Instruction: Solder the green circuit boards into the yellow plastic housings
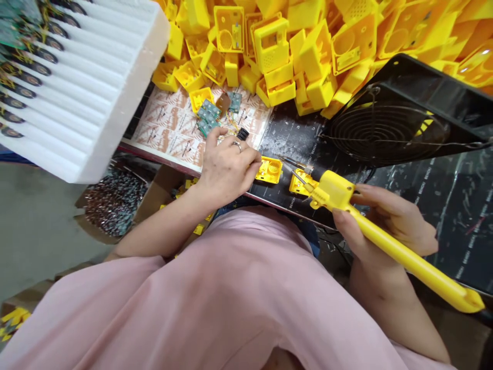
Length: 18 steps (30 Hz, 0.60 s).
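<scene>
two hands in play: right hand [404, 218] has thumb and fingers wrapped round a yellow soldering gun [419, 263], its thin metal front pointing left of that grip, close to the right edge of an open yellow case [271, 170]. left hand [229, 167] is bunched at that case's left side, can't tell if it's actually pinching it. second yellow case [296, 186] sits between both hands. green circuit boards [208, 115] lie just beyond the left fingers, black fan [385, 123] beyond the right grip.
</scene>
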Each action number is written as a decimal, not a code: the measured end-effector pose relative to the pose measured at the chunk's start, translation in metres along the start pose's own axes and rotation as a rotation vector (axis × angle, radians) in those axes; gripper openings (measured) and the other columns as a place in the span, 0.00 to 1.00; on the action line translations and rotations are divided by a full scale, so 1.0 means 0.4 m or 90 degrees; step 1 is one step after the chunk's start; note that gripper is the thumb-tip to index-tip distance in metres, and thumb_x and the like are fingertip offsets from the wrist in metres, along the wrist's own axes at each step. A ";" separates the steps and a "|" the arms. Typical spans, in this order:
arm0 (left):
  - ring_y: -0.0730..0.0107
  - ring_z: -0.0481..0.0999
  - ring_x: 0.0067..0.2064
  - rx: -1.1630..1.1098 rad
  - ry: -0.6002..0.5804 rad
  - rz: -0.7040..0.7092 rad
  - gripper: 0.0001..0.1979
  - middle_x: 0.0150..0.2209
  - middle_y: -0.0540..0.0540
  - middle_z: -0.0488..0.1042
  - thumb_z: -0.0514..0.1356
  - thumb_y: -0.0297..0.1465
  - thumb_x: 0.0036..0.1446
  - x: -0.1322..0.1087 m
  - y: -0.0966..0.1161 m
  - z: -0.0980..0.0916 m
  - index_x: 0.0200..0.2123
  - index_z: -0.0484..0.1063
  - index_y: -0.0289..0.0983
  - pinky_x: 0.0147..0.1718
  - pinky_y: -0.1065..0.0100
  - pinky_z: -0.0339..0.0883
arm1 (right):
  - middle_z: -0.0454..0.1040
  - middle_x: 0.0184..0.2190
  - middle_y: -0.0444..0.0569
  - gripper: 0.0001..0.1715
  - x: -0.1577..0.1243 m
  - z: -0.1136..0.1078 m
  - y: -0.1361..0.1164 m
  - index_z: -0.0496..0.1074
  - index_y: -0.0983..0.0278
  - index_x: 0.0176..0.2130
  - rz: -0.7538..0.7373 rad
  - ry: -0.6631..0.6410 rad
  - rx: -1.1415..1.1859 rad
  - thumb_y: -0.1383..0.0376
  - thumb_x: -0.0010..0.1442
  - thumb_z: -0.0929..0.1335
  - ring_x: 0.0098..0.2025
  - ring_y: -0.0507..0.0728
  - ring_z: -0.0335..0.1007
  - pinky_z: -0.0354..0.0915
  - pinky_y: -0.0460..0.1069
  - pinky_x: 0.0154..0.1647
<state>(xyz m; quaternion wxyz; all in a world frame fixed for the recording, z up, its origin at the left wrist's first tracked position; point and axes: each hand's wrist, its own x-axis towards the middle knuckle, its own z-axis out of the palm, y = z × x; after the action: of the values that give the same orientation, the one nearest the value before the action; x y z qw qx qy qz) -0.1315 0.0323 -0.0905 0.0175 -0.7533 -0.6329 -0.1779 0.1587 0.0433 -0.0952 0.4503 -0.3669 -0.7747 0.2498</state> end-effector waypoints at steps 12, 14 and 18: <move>0.59 0.75 0.39 0.073 0.030 0.047 0.15 0.30 0.46 0.77 0.54 0.30 0.68 0.010 0.009 0.000 0.32 0.78 0.38 0.53 0.46 0.70 | 0.82 0.29 0.42 0.16 0.064 0.035 -0.042 0.74 0.57 0.39 -0.173 -0.061 -0.056 0.69 0.56 0.80 0.29 0.55 0.81 0.76 0.48 0.26; 0.59 0.75 0.40 0.068 0.009 0.034 0.15 0.31 0.46 0.77 0.54 0.31 0.69 0.011 0.012 0.000 0.32 0.78 0.38 0.55 0.45 0.69 | 0.82 0.29 0.42 0.16 0.075 0.032 -0.042 0.75 0.57 0.39 -0.208 -0.081 -0.047 0.69 0.56 0.81 0.28 0.55 0.80 0.75 0.48 0.23; 0.57 0.76 0.43 0.086 -0.044 0.027 0.16 0.33 0.44 0.79 0.53 0.30 0.69 0.016 0.020 -0.009 0.33 0.79 0.38 0.57 0.45 0.67 | 0.82 0.30 0.41 0.16 0.082 0.011 -0.048 0.75 0.57 0.40 -0.215 -0.131 -0.048 0.69 0.56 0.80 0.28 0.54 0.80 0.75 0.47 0.26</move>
<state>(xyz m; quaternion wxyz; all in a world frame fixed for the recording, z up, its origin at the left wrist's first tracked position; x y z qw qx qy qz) -0.1240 0.0360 -0.0837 0.0501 -0.7692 -0.6277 -0.1087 0.1375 0.0575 -0.0666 0.3899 -0.2211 -0.8761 0.1777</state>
